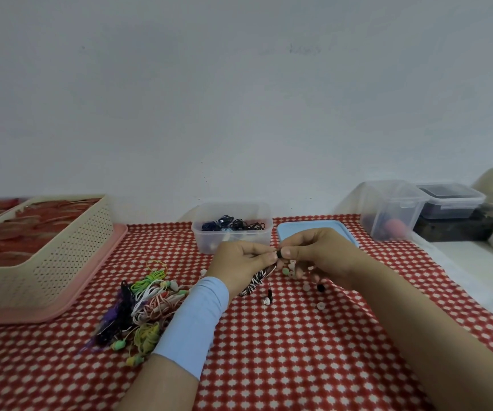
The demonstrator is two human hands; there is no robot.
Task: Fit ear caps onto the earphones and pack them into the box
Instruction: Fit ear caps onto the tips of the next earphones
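My left grip (245,259) pinches the striped-cable earphone (257,281); my right grip (322,256) pinches a dark ear cap (279,255) against it. The box (206,241) holds several sets; I judge the pile (147,301) awaits packing.

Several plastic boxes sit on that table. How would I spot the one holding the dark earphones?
Follow the red-and-white checked cloth to its far edge by the wall: a clear tub stands between a cream basket, left, and a flat blue lid, right. Unlike the lidded clear container farther right, it is open, with coiled black and blue earphones inside.
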